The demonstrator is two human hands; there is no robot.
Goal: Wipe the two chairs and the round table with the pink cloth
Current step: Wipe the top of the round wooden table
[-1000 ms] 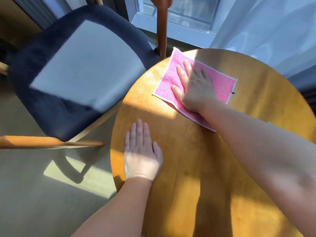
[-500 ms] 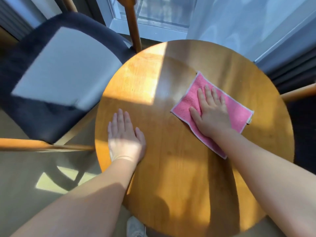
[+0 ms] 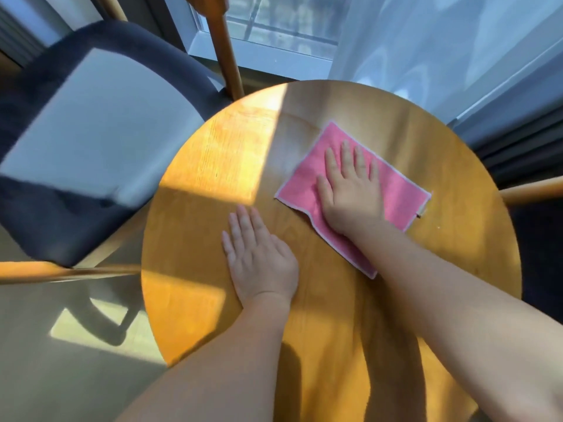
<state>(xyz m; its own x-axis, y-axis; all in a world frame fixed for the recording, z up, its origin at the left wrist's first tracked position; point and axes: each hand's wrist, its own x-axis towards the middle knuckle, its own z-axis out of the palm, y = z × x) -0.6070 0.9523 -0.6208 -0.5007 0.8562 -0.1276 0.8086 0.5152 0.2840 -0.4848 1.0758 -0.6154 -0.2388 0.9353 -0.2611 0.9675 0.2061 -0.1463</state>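
A round wooden table [image 3: 195,226] fills the middle of the head view. The pink cloth [image 3: 301,184] lies spread flat on the table's far right part. My right hand [image 3: 350,190] presses down on it with straight fingers. My left hand [image 3: 259,257] rests flat on the bare wood nearer me, to the left of the cloth. A chair with a dark blue cushion [image 3: 91,132] and wooden frame stands to the left of the table. Only a wooden arm of the second chair [image 3: 533,190] and a strip of its dark seat show at the right edge.
A window frame [image 3: 259,56] and a white curtain [image 3: 441,50] stand behind the table. A wooden chair post [image 3: 225,56] rises by the table's far left rim. Sunlit floor [image 3: 61,360] lies to the lower left.
My right hand has slid the pink cloth from the table's far left rim toward its right part. My left hand stayed flat on the wood. The camera shifted.
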